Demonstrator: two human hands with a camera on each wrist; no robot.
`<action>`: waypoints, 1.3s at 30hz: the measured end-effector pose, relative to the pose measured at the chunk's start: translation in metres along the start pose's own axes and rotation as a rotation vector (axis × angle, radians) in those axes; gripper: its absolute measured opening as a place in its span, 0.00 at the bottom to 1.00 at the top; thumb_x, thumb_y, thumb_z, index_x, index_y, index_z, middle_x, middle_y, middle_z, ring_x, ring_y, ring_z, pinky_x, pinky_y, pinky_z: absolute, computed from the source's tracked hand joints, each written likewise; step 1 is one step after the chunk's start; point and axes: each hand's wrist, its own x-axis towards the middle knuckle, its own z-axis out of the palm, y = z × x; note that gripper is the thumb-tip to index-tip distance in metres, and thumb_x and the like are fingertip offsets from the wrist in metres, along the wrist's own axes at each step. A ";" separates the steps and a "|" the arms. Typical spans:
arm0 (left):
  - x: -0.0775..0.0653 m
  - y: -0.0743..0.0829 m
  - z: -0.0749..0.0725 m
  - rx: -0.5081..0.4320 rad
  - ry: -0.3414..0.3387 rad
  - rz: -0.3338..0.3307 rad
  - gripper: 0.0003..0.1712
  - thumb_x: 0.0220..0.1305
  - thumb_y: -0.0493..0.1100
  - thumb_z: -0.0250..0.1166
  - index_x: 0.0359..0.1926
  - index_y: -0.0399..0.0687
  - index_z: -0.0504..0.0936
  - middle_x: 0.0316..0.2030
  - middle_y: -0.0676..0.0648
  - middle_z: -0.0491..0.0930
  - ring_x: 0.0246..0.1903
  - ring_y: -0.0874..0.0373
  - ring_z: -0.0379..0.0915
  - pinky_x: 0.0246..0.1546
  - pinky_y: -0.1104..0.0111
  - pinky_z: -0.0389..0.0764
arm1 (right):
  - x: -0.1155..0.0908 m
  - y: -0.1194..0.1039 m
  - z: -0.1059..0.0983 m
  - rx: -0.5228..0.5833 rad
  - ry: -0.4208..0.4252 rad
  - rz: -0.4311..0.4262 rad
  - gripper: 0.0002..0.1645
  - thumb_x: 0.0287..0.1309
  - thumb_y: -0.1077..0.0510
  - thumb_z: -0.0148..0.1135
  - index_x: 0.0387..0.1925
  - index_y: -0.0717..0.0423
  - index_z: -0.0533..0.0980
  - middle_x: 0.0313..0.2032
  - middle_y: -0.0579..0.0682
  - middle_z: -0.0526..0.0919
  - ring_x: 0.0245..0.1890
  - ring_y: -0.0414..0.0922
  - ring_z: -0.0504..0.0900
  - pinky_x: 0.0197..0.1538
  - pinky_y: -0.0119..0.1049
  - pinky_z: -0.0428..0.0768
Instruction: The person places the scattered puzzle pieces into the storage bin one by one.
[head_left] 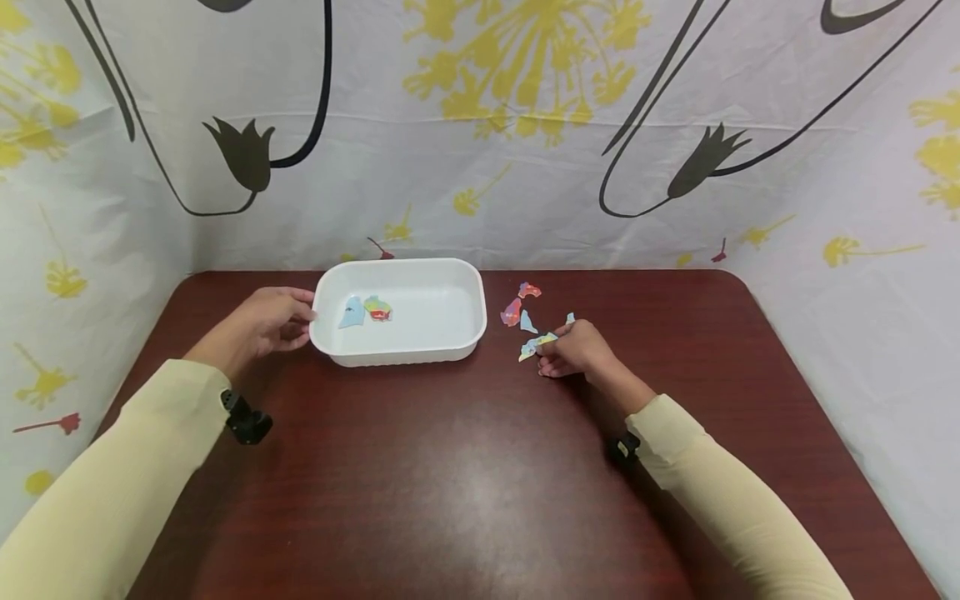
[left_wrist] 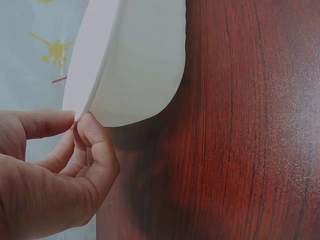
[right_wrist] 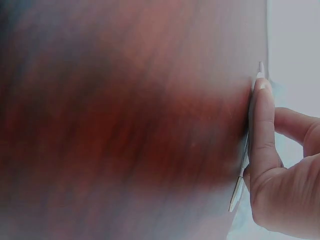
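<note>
A white plastic tub (head_left: 405,357) stands at the back of the table. My left hand (head_left: 276,321) pinches its left rim; in the left wrist view the thumb and fingers (left_wrist: 95,135) meet on that rim. Inside the tub lie a light blue flat piece (head_left: 352,312) and a green-and-red one (head_left: 378,309), irregular like map puzzle pieces. Right of the tub, my right hand (head_left: 573,348) holds a light blue and yellow puzzle piece (head_left: 529,347). In the right wrist view a thin piece (right_wrist: 235,197) shows edge-on along the fingers, its face hidden.
Near the right hand lie a red piece (head_left: 529,290), a pink-purple piece (head_left: 512,312) and a small light blue piece (head_left: 528,322). Another blue bit (head_left: 571,317) shows just behind the fingers. A patterned cloth (head_left: 540,192) hangs behind the dark red wooden table (head_left: 450,467).
</note>
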 end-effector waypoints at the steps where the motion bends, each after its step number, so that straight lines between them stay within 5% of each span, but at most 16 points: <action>1: 0.000 0.000 0.000 0.000 0.000 0.000 0.30 0.70 0.38 0.56 0.71 0.47 0.60 0.52 0.44 0.67 0.36 0.56 0.71 0.38 0.68 0.81 | 0.000 0.000 0.000 0.002 -0.002 0.000 0.29 0.59 0.65 0.63 0.58 0.72 0.63 0.19 0.53 0.83 0.16 0.41 0.82 0.26 0.35 0.83; 15: 0.000 0.001 0.000 -0.002 0.001 0.007 0.30 0.70 0.38 0.55 0.71 0.46 0.60 0.52 0.44 0.67 0.35 0.57 0.71 0.38 0.69 0.81 | -0.004 0.008 -0.001 0.043 0.033 -0.047 0.26 0.60 0.63 0.64 0.53 0.70 0.64 0.20 0.53 0.83 0.18 0.41 0.84 0.27 0.36 0.84; 24: -0.001 -0.001 0.000 0.016 -0.007 0.018 0.30 0.70 0.38 0.55 0.71 0.46 0.60 0.52 0.42 0.67 0.37 0.56 0.71 0.40 0.68 0.81 | -0.009 0.007 -0.018 -0.116 -0.040 -0.050 0.13 0.58 0.59 0.67 0.35 0.68 0.78 0.21 0.51 0.82 0.19 0.40 0.82 0.29 0.35 0.84; 32: -0.002 -0.002 -0.001 0.007 -0.018 0.025 0.30 0.70 0.38 0.55 0.70 0.46 0.60 0.50 0.43 0.68 0.35 0.56 0.71 0.39 0.68 0.81 | -0.009 0.006 -0.022 -0.207 -0.020 -0.088 0.14 0.56 0.57 0.70 0.36 0.66 0.81 0.25 0.50 0.82 0.23 0.42 0.82 0.33 0.38 0.84; 39: -0.002 -0.001 -0.001 0.007 -0.010 0.017 0.30 0.70 0.38 0.55 0.70 0.46 0.60 0.51 0.43 0.67 0.36 0.56 0.71 0.38 0.68 0.81 | -0.007 -0.003 -0.023 -0.115 -0.026 -0.088 0.15 0.55 0.60 0.69 0.40 0.68 0.80 0.33 0.52 0.81 0.29 0.43 0.82 0.40 0.41 0.85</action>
